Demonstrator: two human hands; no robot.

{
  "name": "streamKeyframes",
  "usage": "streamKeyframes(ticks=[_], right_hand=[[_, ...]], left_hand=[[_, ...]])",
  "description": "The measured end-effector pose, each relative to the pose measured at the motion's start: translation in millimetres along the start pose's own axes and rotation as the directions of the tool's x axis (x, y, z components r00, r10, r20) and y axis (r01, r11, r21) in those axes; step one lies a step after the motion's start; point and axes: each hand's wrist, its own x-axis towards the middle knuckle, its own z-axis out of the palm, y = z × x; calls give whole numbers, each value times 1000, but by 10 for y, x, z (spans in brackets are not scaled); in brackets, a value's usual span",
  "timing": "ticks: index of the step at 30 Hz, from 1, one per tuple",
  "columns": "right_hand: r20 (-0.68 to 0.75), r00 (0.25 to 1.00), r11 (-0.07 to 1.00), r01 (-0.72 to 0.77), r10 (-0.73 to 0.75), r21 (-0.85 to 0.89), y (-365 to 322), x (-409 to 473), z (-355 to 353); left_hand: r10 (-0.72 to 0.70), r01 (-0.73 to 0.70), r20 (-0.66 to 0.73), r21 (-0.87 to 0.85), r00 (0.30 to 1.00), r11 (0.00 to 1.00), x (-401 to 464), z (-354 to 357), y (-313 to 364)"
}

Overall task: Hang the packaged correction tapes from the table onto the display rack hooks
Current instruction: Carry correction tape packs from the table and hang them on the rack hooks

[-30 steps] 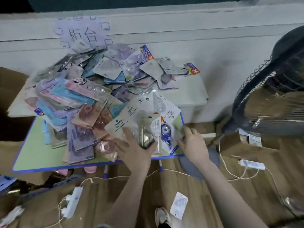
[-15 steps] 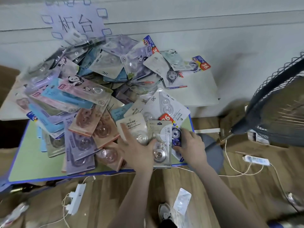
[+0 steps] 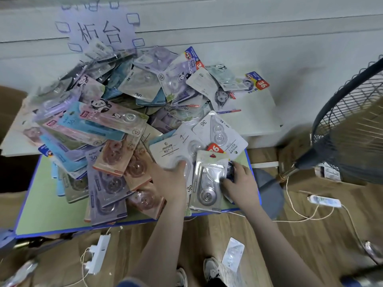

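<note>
A heap of packaged correction tapes (image 3: 116,121) covers a green table with a blue edge (image 3: 41,204). My left hand (image 3: 172,183) rests flat on the near part of the heap, its fingertips touching a white carded pack (image 3: 165,151). To the right of it, my right hand (image 3: 238,181) pinches the right edge of a silver-backed pack (image 3: 207,183) lying at the table's front edge. A white pack marked 36 (image 3: 219,131) lies just behind both hands. No display rack shows in this view.
A standing fan (image 3: 348,131) rises close on the right, its base (image 3: 269,193) beside the table corner. Power strips (image 3: 99,253) (image 3: 325,200) and cables lie on the wooden floor. One loose pack (image 3: 233,253) lies by my shoe (image 3: 211,270). A white table (image 3: 259,121) stands behind.
The view has moved nearer the table. My right hand slid left onto the silver-backed pack and took its edge. My left hand shifted slightly up onto the white pack.
</note>
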Motion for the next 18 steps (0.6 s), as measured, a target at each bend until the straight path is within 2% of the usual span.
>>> streamKeyframes(ticks=[2,5,7,12,14,18], right_hand=[[-12,1000,998,-4,5,55,-18,-26,20],[-24,999,997,20,-22,-70,12,-38,56],[-25,999,995,19,-22,-94,7,-12,54],[-26,997,978,-74,70,-196,-71,86,-82],[-25,995,983,-96,93,-155,-60,116,-138],[32,993,991,-118,116,56,-21,164,-238]], left_hand=[[-3,2,-12,-29,1000,1000,35,36,18],[31,-31,-3,17,1000,999,37,89,43],[64,-63,-1,60,998,996,50,120,47],[157,-157,12,124,988,980,98,136,105],[176,-177,15,98,984,979,93,129,144],[139,-139,11,73,990,988,111,147,205]])
